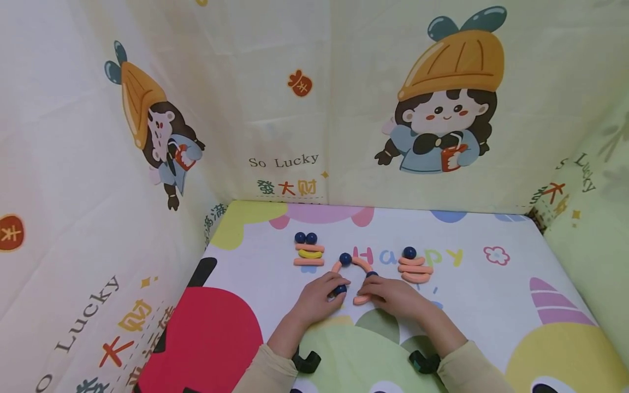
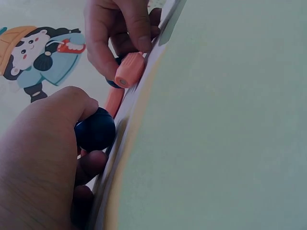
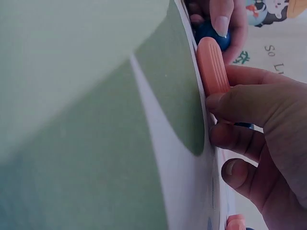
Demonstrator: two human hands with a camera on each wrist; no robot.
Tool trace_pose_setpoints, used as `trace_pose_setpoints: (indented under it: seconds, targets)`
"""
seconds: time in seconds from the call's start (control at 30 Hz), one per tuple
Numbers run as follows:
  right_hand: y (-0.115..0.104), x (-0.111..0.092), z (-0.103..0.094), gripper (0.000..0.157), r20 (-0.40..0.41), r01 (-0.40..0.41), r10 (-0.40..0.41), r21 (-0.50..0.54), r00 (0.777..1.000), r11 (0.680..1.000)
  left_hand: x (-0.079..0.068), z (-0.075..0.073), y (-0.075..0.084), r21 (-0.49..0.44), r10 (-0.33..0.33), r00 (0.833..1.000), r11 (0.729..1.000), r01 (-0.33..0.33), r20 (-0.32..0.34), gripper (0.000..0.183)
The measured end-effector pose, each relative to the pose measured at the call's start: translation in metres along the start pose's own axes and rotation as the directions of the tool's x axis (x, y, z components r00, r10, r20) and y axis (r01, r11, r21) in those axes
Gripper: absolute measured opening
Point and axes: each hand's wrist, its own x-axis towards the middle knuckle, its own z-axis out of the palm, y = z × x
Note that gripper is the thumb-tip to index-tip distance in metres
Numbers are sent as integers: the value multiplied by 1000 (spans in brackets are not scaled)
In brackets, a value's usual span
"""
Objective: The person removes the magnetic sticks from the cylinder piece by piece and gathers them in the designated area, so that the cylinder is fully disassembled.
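In the head view, several pink rods and dark blue balls form a partial ring on the table. A blue ball [image 1: 345,259] sits at its top, with a curved pink rod [image 1: 362,264] running right from it and a shorter pink rod [image 1: 336,267] on the left. My left hand [image 1: 314,299] pinches a dark blue ball [image 2: 98,129] at the ring's lower left. My right hand [image 1: 399,297] holds a pink rod [image 3: 213,64] with a ribbed side between thumb and fingers at the lower right. Another blue ball [image 1: 372,274] shows partly behind the right fingers.
To the left lies a group of two blue balls [image 1: 306,238], pink rods [image 1: 309,262] and a curved yellow rod [image 1: 310,254]. Another group, a blue ball [image 1: 410,252] over pink rods [image 1: 415,269], lies to the right. Printed cloth [image 1: 354,125] hangs behind the table [image 1: 472,300].
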Motion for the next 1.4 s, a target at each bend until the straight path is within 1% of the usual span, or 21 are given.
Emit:
trace_pose_setpoints:
  seconds: [0.13,0.23,0.33,0.53,0.67,0.77,0.87,1.0,1.13,1.2,1.3,1.4]
  targets:
    - [0,1,2,26,-32,35,-37,-41,999,999,0,-1,0,-3,-9,1000,1000,9,10,31]
    - [0,1,2,24,-41,35,-36,-37,998,999,0,-2,1,-6,-11,1000,1000,11,15,31]
    - [-1,1,1,23,-32,6,-6,-2,999,1000,0,-2,1,-6,-11,1000,1000,11,12,31]
    - [-4,2,-4,25,22,-78,76,100,997,992,0,-1,1,-3,-10,1000,1000,10,4,31]
    - [-4,1,-4,25,43,-93,88,132,995,987,0,-1,1,-7,-24,1000,1000,24,14,31]
    - [-4,0,-5,25,36,-95,90,156,995,983,0,-1,1,-3,-34,999,999,34,20,32]
    - [-4,-3,-7,24,32,-128,124,208,992,970,0,0,1,-5,-34,999,999,34,19,33]
    - [-2,-10,-12,22,-2,-160,166,251,986,955,0,1,0,-15,-25,1000,1000,26,16,34]
    - [4,-21,-18,23,-81,-130,152,232,985,964,0,2,-1,-23,-21,1000,1000,22,17,33]
    - [7,-28,-21,23,-105,-135,164,243,981,961,0,2,-2,-22,-22,1000,999,23,16,33]
    - [12,-39,-26,22,-116,-190,227,263,967,946,0,3,-3,-25,-24,1000,999,24,15,33]
    - [17,-51,-30,19,-124,-257,292,239,948,936,-1,3,-3,-33,-23,1000,999,23,12,33]
